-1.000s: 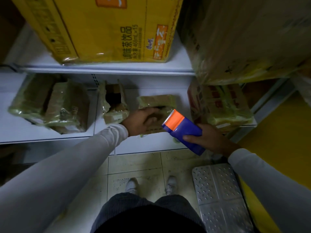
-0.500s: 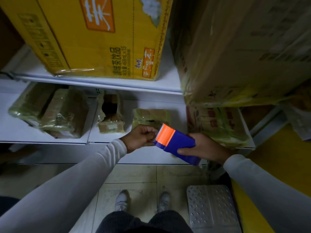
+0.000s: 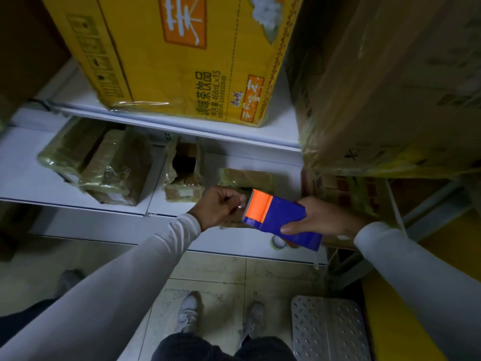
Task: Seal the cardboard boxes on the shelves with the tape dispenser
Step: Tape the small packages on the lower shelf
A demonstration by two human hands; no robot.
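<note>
At nine o'clock on the lower white shelf [image 3: 31, 178], two tape-wrapped cardboard parcels [image 3: 99, 162] lying side by side, touching. Just right of them, a small torn-open box [image 3: 184, 173] with a dark hole in its top. Above, at twelve o'clock on the upper shelf, a large yellow printed carton [image 3: 182, 56]. Near centre, left hand [image 3: 221, 207] with fingers curled, pinching something at the serrated edge of the tape dispenser [image 3: 276, 217]; whether tape is between the fingertips, too small to tell. Behind the hand, a flat wrapped box [image 3: 250, 178] on the lower shelf. Dispenser blue with an orange front, tilted, held above the shelf edge. Gripping it from the three o'clock side, right hand [image 3: 322, 217], thumb on top, fingers wrapped beneath. At one o'clock, a big plastic-wrapped brown carton [image 3: 390, 87]. At five o'clock on the tiled floor, a perforated metal step [image 3: 328, 327].
</note>
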